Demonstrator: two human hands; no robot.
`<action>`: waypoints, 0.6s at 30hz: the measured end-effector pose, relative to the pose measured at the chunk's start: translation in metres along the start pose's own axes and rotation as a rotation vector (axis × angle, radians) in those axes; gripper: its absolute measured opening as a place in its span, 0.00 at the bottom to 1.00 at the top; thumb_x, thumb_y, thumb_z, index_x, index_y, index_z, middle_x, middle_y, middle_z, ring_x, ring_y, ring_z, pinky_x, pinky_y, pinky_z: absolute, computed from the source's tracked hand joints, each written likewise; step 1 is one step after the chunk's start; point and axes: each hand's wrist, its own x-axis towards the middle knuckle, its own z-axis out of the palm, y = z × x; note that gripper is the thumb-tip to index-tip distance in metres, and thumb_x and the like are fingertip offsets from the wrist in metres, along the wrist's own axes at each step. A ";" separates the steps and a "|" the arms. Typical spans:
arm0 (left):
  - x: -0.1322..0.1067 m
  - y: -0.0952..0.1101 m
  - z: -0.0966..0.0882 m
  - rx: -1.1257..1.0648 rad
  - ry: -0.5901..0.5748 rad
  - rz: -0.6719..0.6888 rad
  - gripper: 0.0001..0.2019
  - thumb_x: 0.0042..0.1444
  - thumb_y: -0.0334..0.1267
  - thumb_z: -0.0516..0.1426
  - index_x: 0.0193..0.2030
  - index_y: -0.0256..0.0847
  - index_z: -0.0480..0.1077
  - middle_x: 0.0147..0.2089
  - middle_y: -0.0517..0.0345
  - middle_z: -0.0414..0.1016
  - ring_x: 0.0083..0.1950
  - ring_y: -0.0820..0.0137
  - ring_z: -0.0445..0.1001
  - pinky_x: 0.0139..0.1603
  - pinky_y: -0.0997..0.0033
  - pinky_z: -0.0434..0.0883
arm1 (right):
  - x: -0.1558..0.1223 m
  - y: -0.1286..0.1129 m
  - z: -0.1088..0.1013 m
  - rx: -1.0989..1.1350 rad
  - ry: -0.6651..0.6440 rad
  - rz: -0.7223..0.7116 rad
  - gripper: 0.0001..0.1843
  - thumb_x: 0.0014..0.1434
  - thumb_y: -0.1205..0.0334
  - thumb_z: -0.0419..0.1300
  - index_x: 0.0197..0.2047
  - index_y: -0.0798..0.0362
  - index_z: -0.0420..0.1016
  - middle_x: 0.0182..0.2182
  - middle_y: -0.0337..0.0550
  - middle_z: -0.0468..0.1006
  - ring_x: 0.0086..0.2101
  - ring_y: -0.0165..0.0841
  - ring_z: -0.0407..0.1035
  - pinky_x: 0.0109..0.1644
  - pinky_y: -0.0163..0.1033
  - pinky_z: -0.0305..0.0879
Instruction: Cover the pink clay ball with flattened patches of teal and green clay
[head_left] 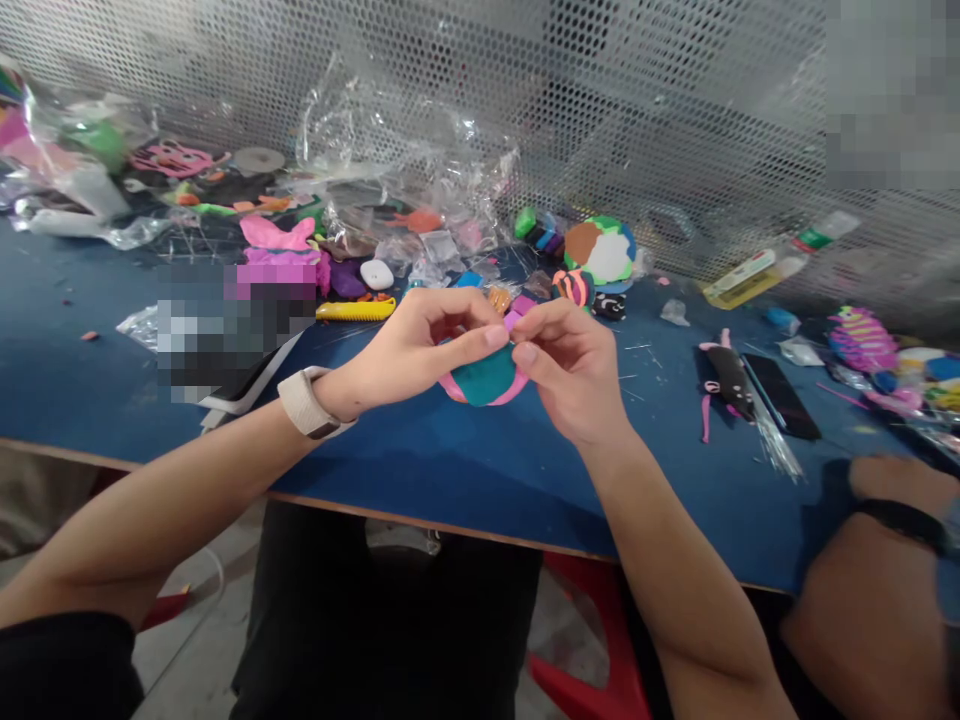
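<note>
Both hands close together: left hand [435, 345] and right hand [570, 370] look pinched on the far edge of a teal-and-pink disc [484, 380], held over the middle of the worktop [420, 460]. Can't tell exactly what's between the fingertips; fingers hide it. Small purple bit [513, 319] shows between them.

Risks, my read: if it's soft clay as it looks, squeezing too hard could dent the teal face or smear the pink rim. Uneven pull between hands could tear the edge. Loose thin wires [636, 378] just right could stick if it's dropped. Co-worker's arm [870, 580], near right, could jog the worktop.
</note>
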 end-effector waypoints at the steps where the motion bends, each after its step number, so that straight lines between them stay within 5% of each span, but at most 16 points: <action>1: 0.000 0.001 0.000 -0.002 0.002 -0.010 0.26 0.71 0.63 0.67 0.37 0.40 0.81 0.37 0.54 0.82 0.35 0.70 0.76 0.33 0.69 0.70 | 0.000 0.000 0.000 0.000 -0.008 0.005 0.24 0.54 0.39 0.85 0.39 0.44 0.84 0.33 0.35 0.83 0.32 0.31 0.74 0.35 0.39 0.73; 8: -0.001 -0.001 0.001 0.080 0.044 -0.011 0.25 0.73 0.63 0.65 0.40 0.40 0.83 0.38 0.53 0.83 0.36 0.69 0.77 0.35 0.69 0.73 | -0.001 0.001 0.000 0.020 0.006 0.009 0.23 0.55 0.41 0.85 0.38 0.45 0.84 0.33 0.36 0.82 0.31 0.31 0.73 0.35 0.39 0.74; 13: 0.000 -0.011 -0.003 0.224 0.262 0.108 0.24 0.72 0.66 0.65 0.48 0.45 0.81 0.48 0.50 0.83 0.52 0.61 0.82 0.48 0.62 0.82 | 0.003 0.013 -0.006 0.025 0.226 -0.046 0.22 0.59 0.36 0.82 0.43 0.41 0.84 0.37 0.36 0.81 0.36 0.32 0.76 0.43 0.40 0.80; 18: -0.001 -0.020 -0.005 0.322 0.244 0.168 0.22 0.73 0.62 0.66 0.44 0.44 0.82 0.54 0.47 0.81 0.63 0.55 0.81 0.58 0.54 0.82 | 0.009 0.024 -0.014 -0.075 0.307 -0.049 0.26 0.61 0.30 0.78 0.45 0.40 0.82 0.42 0.39 0.82 0.43 0.37 0.79 0.50 0.44 0.83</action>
